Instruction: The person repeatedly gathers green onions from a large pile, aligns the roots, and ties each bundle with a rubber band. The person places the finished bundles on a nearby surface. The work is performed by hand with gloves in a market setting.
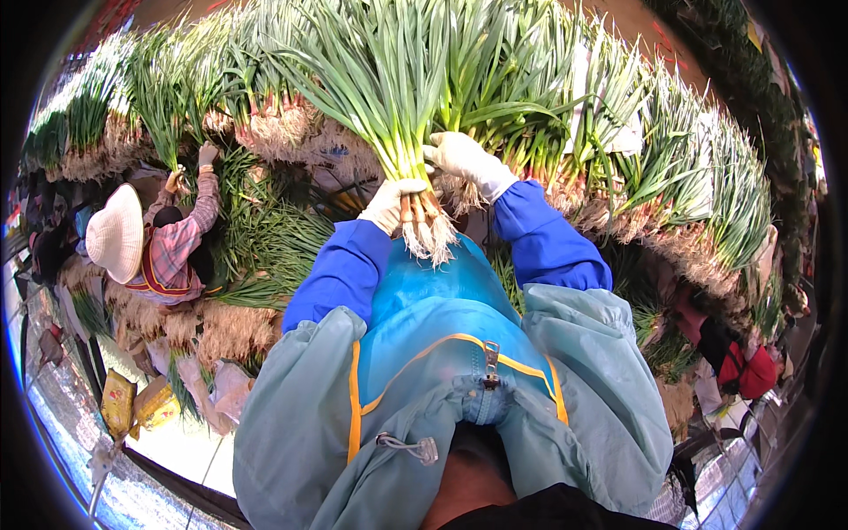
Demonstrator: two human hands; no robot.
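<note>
A bunch of green garlic plants (397, 132) with long green leaves and pale stalks stands out in front of me, its white roots hanging over my blue apron (437, 285). My left hand (394, 202), in a whitish glove, is closed around the lower stalks just above the roots. On the right side of the bunch is my right hand (467, 162), also gloved, its fingertips at the stalks and partly hidden; whether it grips them is unclear. Behind both hands lies a long row of similar plants (278, 126), roots towards me.
At left, a person in a wide pale hat (118, 233) handles another bunch. Loose plants (278, 245) lie on the ground between us. Lower left are yellow packages (119, 401). Another person in red (755, 371) is at far right, beyond more plants (709, 225).
</note>
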